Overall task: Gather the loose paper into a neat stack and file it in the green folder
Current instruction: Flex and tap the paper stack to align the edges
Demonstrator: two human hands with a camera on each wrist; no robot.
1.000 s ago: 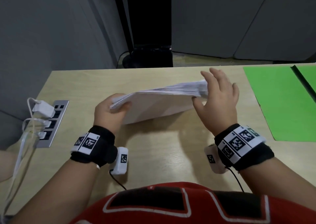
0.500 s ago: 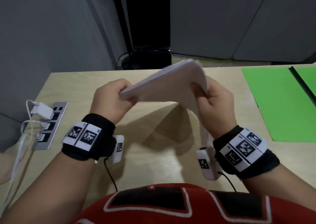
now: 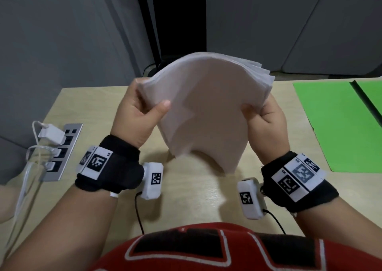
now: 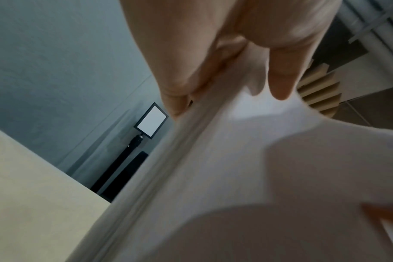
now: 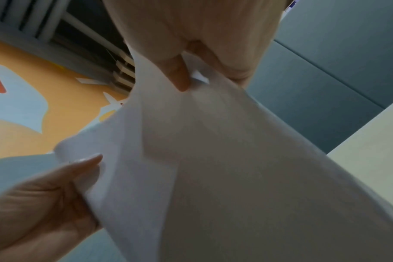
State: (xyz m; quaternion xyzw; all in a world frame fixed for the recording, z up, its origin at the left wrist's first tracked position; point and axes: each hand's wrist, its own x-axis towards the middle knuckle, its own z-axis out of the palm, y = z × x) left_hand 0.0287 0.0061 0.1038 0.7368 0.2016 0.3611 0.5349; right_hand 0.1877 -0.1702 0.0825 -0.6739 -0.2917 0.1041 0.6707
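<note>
A thick stack of white paper [image 3: 204, 105] stands raised on edge above the wooden table [image 3: 196, 192], bowed outward, its lower edge hanging a little above the wood. My left hand [image 3: 142, 107] grips its left edge with the thumb in front and fingers behind. My right hand [image 3: 262, 113] grips the right edge the same way. The sheet edges fan unevenly at the top right. Close up, the paper [image 4: 236, 177] fills the left wrist view under my left hand [image 4: 224, 74], and the paper [image 5: 213, 159] is pinched by my right hand [image 5: 191, 70]. The open green folder [image 3: 339, 126] lies flat at the right.
A grey power strip [image 3: 62, 153] with white plugs and cables is set in the table's left side. A black stand with a dark panel [image 3: 179, 22] rises behind the table's far edge. Bare wood lies between the paper and the folder.
The stack went from lying nearly flat and low over the table to upright and higher. Both hands turned and now clamp its side edges.
</note>
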